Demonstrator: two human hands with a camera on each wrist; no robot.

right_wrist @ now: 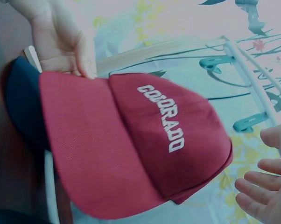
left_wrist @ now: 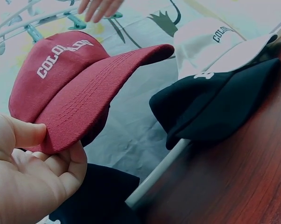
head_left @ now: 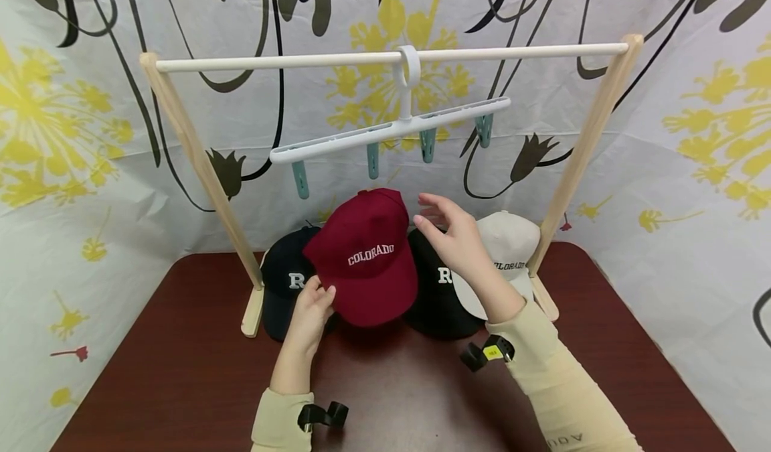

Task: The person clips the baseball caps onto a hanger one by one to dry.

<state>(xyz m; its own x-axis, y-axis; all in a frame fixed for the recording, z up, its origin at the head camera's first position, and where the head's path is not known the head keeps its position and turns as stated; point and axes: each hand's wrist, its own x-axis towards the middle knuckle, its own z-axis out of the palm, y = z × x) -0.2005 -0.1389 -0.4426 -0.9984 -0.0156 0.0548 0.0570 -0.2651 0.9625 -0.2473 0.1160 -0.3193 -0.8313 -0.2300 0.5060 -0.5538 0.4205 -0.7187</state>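
Note:
A dark red baseball cap (head_left: 367,258) lettered COLORADO is held up below the hanger by my left hand (head_left: 310,311). That thumb and fingers pinch the edge of its brim, as the left wrist view shows on the cap (left_wrist: 80,98). My right hand (head_left: 452,234) is to the right of the cap's crown, fingers loosely bent, touching nothing. Over the cap hangs a white clip hanger (head_left: 397,129) with several teal clips (head_left: 373,161); none of them grips anything.
The hanger hooks over the white rod (head_left: 271,62) of a wooden-legged rack (head_left: 201,164). Behind the red cap on the brown table (head_left: 181,365) sit a navy cap (head_left: 283,264) at left, a black cap (head_left: 442,305) and a white cap (head_left: 508,238) at right. A patterned cloth (head_left: 72,191) forms the backdrop.

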